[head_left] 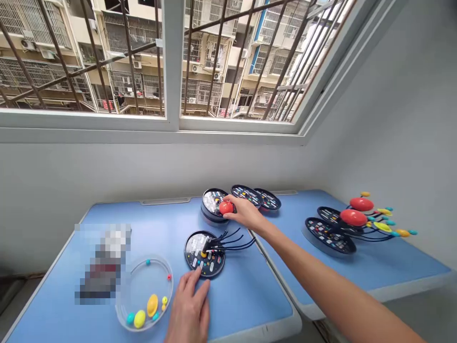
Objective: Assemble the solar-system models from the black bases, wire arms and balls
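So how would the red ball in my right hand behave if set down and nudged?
The red ball would likely roll, since its visible side looks round. Its shine suggests a smooth, perhaps slippery surface. It's possibly light, as your right hand seems to hold it in just a pinch.

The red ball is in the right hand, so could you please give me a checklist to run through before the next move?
1. Red ball held: ok, the right hand has it between thumb and fingers.
2. Near disc flat on the table: ok, with the left hand at its edge.
3. Post on that disc without a ball: ok.
4. Beads on its black rods: not ok, none show.
5. Clear dish upright, beads inside: ok.
6. Ball clear of the stacked discs: cannot tell, they overlap in this view.
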The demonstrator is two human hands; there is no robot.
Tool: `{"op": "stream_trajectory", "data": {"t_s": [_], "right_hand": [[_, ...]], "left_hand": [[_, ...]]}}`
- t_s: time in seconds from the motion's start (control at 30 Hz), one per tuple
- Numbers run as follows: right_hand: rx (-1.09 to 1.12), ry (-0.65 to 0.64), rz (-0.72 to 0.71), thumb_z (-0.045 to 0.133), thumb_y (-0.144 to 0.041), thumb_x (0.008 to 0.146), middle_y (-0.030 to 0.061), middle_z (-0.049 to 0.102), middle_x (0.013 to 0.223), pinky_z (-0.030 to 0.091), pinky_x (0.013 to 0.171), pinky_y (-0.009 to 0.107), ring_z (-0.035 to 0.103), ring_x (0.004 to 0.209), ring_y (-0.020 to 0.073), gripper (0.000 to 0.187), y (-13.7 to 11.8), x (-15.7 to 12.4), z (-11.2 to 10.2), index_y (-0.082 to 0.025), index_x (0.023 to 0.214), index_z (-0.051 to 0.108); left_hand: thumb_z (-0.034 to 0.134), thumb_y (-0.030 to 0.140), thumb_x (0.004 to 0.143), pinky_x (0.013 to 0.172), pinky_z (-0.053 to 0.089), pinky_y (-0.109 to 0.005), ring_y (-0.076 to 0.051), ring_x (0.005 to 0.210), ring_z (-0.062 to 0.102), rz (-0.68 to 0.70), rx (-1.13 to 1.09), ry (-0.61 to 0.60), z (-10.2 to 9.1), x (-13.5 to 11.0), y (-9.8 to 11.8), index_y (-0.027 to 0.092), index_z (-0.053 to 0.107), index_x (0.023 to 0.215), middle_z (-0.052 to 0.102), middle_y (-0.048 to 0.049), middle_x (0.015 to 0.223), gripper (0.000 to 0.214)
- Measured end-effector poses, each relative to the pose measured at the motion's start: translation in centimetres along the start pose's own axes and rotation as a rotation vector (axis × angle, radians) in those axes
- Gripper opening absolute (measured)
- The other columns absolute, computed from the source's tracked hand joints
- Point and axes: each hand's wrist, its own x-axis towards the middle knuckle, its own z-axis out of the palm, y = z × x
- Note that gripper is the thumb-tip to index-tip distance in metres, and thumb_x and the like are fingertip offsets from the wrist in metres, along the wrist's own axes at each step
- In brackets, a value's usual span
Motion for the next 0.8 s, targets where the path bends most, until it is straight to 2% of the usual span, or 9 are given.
{"op": "stream_trajectory", "data": {"t_s": [0.07, 0.17, 0.2, 0.23, 0.33, 0.43, 0.53, 0.7, 0.8], "right_hand": [[0.055, -0.022, 0.008, 0.068, -0.017, 0.060, 0.0037, 0.067, 0.083, 0.041, 0.071, 0.032, 0.059, 0.076, 0.0203, 0.031, -0.4, -0.1, -0.3, -0.020, 0.090, 0.061], [0.219, -0.054, 0.021, 0.059, -0.029, 0.073, 0.0057, 0.068, 0.091, 0.045, 0.072, 0.032, 0.061, 0.079, 0.0183, 0.030, -1.6, -1.7, -1.5, -0.019, 0.101, 0.056], [0.334, -0.077, 0.037, 0.055, -0.034, 0.077, 0.0063, 0.067, 0.094, 0.046, 0.071, 0.031, 0.062, 0.081, 0.0175, 0.032, -2.1, -2.6, -1.9, -0.019, 0.105, 0.055], [0.544, -0.101, 0.083, 0.055, -0.037, 0.078, 0.0076, 0.066, 0.098, 0.046, 0.071, 0.031, 0.061, 0.083, 0.0175, 0.035, -2.5, -3.6, -2.3, -0.019, 0.108, 0.054], [1.096, -0.186, 0.259, 0.059, -0.041, 0.075, 0.0089, 0.066, 0.099, 0.046, 0.070, 0.030, 0.061, 0.083, 0.0177, 0.037, -3.9, -6.9, -2.6, -0.019, 0.105, 0.057], [1.384, -0.219, 0.410, 0.060, -0.044, 0.073, 0.0086, 0.068, 0.091, 0.045, 0.065, 0.029, 0.060, 0.071, 0.0158, 0.035, -4.8, -9.5, -1.8, -0.019, 0.097, 0.061], [1.516, -0.233, 0.515, 0.056, -0.045, 0.076, 0.0066, 0.068, 0.080, 0.043, 0.059, 0.027, 0.057, 0.059, 0.0131, 0.035, -5.6, -11.2, -0.6, -0.019, 0.097, 0.061], [1.555, -0.294, 0.590, 0.049, -0.045, 0.080, 0.0006, 0.059, 0.061, 0.038, 0.052, 0.024, 0.047, 0.048, 0.0104, 0.032, -6.4, -13.8, 1.2, -0.020, 0.096, 0.060], [1.570, -0.355, 0.584, 0.049, -0.048, 0.078, -0.0030, 0.052, 0.053, 0.035, 0.049, 0.022, 0.040, 0.043, 0.0089, 0.035, -6.4, -15.2, 2.3, -0.021, 0.099, 0.058]], "left_hand": [[0.044, 0.010, 0.081, 0.080, 0.054, -0.039, -0.025, 0.104, 0.055, 0.007, -0.015, 0.009, -0.1, 0.0, 0.0, 0.017, 0.061, 0.104, 0.057, -0.0150, 0.120, 0.029], [0.044, 0.010, 0.081, 0.078, 0.054, -0.040, -0.025, 0.100, 0.056, 0.008, -0.056, 0.075, -0.3, -0.2, -0.2, 0.017, 0.061, 0.103, 0.059, -0.0148, 0.116, 0.029], [0.044, 0.009, 0.080, 0.078, 0.054, -0.039, -0.024, 0.098, 0.057, 0.019, -0.080, 0.104, -0.3, -0.2, -0.2, 0.018, 0.061, 0.102, 0.060, -0.0145, 0.114, 0.029], [0.044, 0.008, 0.080, 0.077, 0.053, -0.039, -0.024, 0.096, 0.057, 0.030, -0.109, 0.133, -0.4, -0.2, -0.1, 0.018, 0.061, 0.101, 0.061, -0.0141, 0.111, 0.029], [0.045, 0.005, 0.079, 0.073, 0.053, -0.035, -0.021, 0.088, 0.058, 0.064, -0.220, 0.204, -0.8, -0.2, 0.3, 0.017, 0.061, 0.100, 0.064, -0.0121, 0.100, 0.029], [0.046, 0.003, 0.078, 0.069, 0.053, -0.031, -0.019, 0.081, 0.059, 0.077, -0.347, 0.234, -1.4, 0.0, 1.4, 0.017, 0.060, 0.100, 0.065, -0.0095, 0.090, 0.029], [0.046, 0.005, 0.079, 0.067, 0.052, -0.030, -0.018, 0.078, 0.059, 0.057, -0.454, 0.222, -2.2, 0.1, 2.7, 0.018, 0.061, 0.099, 0.066, -0.0081, 0.086, 0.028], [0.048, 0.020, 0.083, 0.065, 0.053, -0.031, -0.018, 0.076, 0.060, -0.260, -0.588, 0.158, -4.2, 0.6, 4.7, 0.021, 0.064, 0.101, 0.067, -0.0081, 0.086, 0.024], [0.056, 0.026, 0.078, 0.066, 0.053, -0.032, -0.019, 0.079, 0.060, -0.367, -0.672, 0.131, -5.4, 1.3, 5.7, 0.022, 0.063, 0.105, 0.067, -0.0074, 0.090, 0.029]]}}
